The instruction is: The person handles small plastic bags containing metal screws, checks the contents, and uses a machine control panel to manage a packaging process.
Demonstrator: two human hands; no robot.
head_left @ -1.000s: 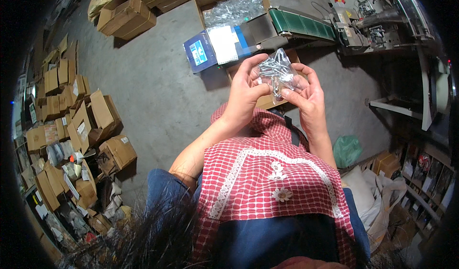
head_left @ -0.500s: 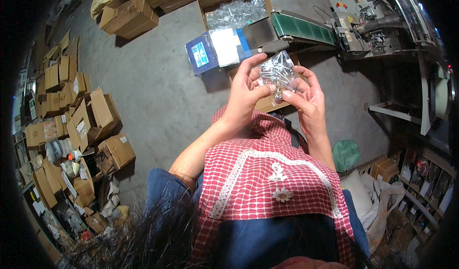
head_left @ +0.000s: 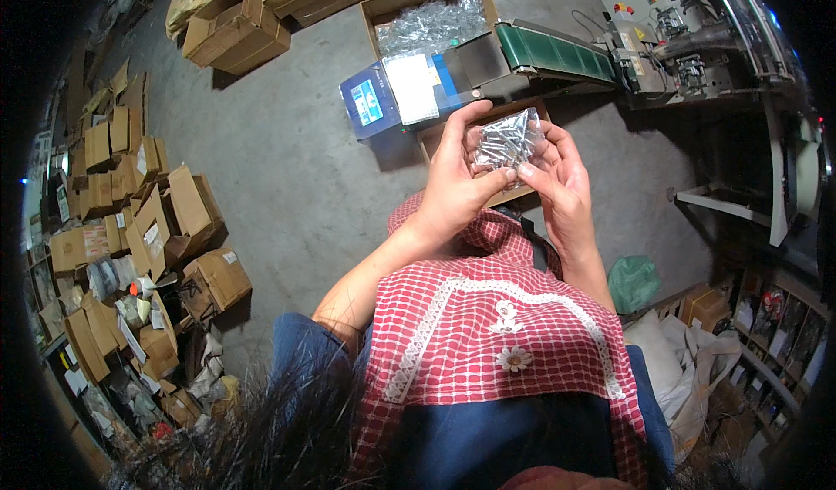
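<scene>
Between my hands is a small clear plastic bag of screws [head_left: 508,141], full of silvery, long thin pieces lying criss-cross. My left hand [head_left: 459,166] grips its left side, thumb along the lower edge and forefinger stretched up past it. On the other side my right hand [head_left: 564,175] holds the bag with its thumb in front and fingers curled behind. The two thumbs nearly meet at the bag's bottom. Below the hands, a cardboard box [head_left: 427,144] is partly hidden by them.
Ahead, an open carton [head_left: 367,11] holds many clear bags. Nearer stand a blue box [head_left: 355,115] and white paper sheets [head_left: 411,89]. A green conveyor [head_left: 557,53] slopes from a machine [head_left: 640,33] on the right. Cardboard boxes [head_left: 218,277] crowd the left; a green bag [head_left: 633,283] lies right.
The bag has tipped and sunk slightly, its screws now lying more slanted and bunched together. Both hands keep hold of it; my left hand has shifted a little right and down.
</scene>
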